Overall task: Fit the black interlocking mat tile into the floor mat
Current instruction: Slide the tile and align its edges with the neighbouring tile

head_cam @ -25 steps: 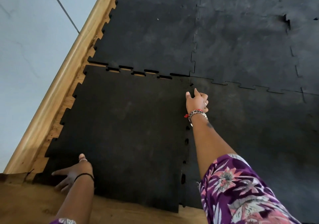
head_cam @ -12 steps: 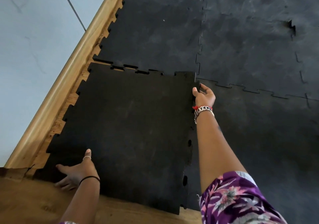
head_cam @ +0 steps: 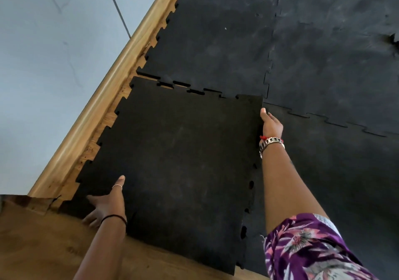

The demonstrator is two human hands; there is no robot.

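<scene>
Since a moment ago we have lifted the far right corner of the black tile (head_cam: 179, 150), so its right edge now rides above the floor mat (head_cam: 323, 64) beside it. Our right hand (head_cam: 271, 124) grips that edge at centre frame, thumb on top and fingers curled under, hidden. Our left hand (head_cam: 105, 204), fingers spread, presses flat on the tile's near left corner by the wooden floor (head_cam: 43, 247).

The left hand (head_cam: 105, 206) wears a thin silver-toned ring (head_cam: 117, 186) on one finger and a narrow black band (head_cam: 114, 217) at the wrist. The right hand (head_cam: 271, 124) carries a chunky metal-link bracelet (head_cam: 271, 142) with a red thread (head_cam: 263, 137), possibly a knotted string. A purple floral sleeve (head_cam: 306, 249) with pink and white petals covers the upper right arm.
</scene>
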